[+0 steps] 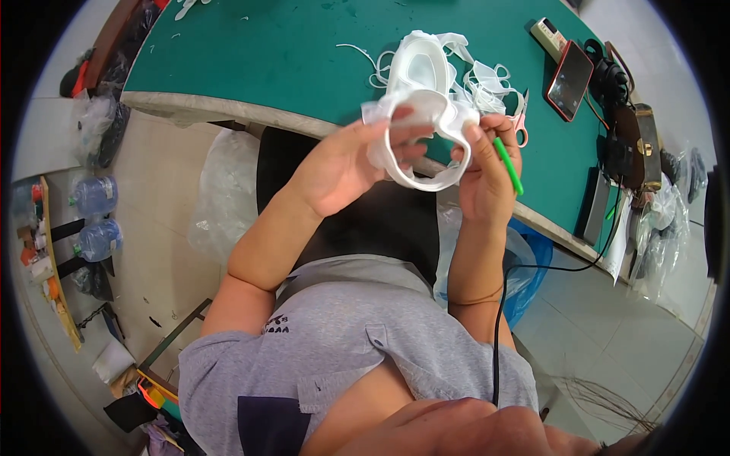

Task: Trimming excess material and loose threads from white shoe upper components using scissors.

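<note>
My left hand [346,163] grips a white, soft rubber mask skirt [426,125], fingers curled through its rim, in front of the green table's near edge. My right hand [487,163] pinches the same white piece from the right and also holds a thin green stick-like tool [507,165] that points down to the right. Behind them on the green table [266,61] lies another white mask frame [420,64] among white trimmed strips [487,80].
Pink-handled scissors [522,125] lie just behind my right hand. A phone with a red case [569,80], a remote-like device [547,36] and dark boxes [635,144] sit at the table's right. Clear plastic bags [224,190] and a blue bag [532,266] stand beneath; water bottles [95,196] at left.
</note>
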The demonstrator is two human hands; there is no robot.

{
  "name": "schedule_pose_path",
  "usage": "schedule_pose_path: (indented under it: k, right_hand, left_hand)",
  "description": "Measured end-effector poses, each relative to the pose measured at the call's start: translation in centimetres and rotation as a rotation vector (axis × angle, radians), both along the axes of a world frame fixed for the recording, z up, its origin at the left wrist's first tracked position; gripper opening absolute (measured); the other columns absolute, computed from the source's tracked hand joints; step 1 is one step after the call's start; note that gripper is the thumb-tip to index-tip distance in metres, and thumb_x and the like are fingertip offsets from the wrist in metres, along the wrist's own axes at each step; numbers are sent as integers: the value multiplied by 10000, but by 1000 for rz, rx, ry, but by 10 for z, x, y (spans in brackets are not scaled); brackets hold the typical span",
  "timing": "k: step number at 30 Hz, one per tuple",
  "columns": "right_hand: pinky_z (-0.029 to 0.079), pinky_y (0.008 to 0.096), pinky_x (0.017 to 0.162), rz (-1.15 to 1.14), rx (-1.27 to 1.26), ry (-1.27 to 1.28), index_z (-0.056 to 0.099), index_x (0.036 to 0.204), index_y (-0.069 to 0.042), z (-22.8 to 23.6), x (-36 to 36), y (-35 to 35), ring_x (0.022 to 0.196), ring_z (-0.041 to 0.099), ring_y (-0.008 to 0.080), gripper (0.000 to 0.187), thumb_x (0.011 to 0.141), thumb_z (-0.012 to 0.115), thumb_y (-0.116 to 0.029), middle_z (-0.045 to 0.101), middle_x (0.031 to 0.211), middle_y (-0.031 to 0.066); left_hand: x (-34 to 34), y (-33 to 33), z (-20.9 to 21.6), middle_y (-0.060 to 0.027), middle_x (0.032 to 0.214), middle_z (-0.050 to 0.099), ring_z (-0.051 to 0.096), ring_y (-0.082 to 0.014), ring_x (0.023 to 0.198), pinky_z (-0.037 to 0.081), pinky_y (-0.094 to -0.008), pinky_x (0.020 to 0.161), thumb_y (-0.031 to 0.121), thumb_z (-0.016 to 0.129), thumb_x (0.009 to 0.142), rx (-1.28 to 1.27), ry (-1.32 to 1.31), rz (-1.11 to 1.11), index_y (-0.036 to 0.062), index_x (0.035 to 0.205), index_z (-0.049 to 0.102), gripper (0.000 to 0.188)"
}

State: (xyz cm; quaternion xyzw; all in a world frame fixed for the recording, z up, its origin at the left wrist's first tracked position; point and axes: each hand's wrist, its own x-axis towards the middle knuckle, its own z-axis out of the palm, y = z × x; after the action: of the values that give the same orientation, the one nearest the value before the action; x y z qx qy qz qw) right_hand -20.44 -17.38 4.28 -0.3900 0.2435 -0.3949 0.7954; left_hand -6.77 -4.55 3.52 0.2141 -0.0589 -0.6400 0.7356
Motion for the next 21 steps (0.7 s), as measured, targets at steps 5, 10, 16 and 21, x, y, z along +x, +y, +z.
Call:
schedule_pose_path:
  k: [5,10,16,21]
  right_hand:
    - [479,203,529,91,-434,196,559,934,-9,30,6,-7,688,592,106,179,795,661,39,621,914,93]
    - [450,196,672,341,-787,207,563,986,14,39,11,-2,724,563,89,307,726,721,60,635,1003,134]
    - [477,248,758,0,-442,174,512,1101,10,16,7,-5,832,613,146,234,940,514,-161,588,1141,182]
    - [470,310,833,247,-69,30,498,1111,-16,-9,-2,5,975,588,175,233,961,465,-191,577,1154,145]
  left_hand:
    - [-13,27,10,-152,1220,525,516,-253,1095,404,-339,915,351,690,802,470,-1070,43,22,1276,400,647]
    - [-8,23,43,-135,1338,441,356,-301,1296,253,-416,1065,194,833,601,153,-2023,398,40,1417,218,1033]
    - [2,4,23,-105,940,608,571,-241,922,425,-348,875,179,772,710,157,-1658,342,73,1121,562,473]
    - [-5,3,15,-18,921,615,555,-84,866,453,-254,768,149,746,783,106,-1009,460,33,972,552,295]
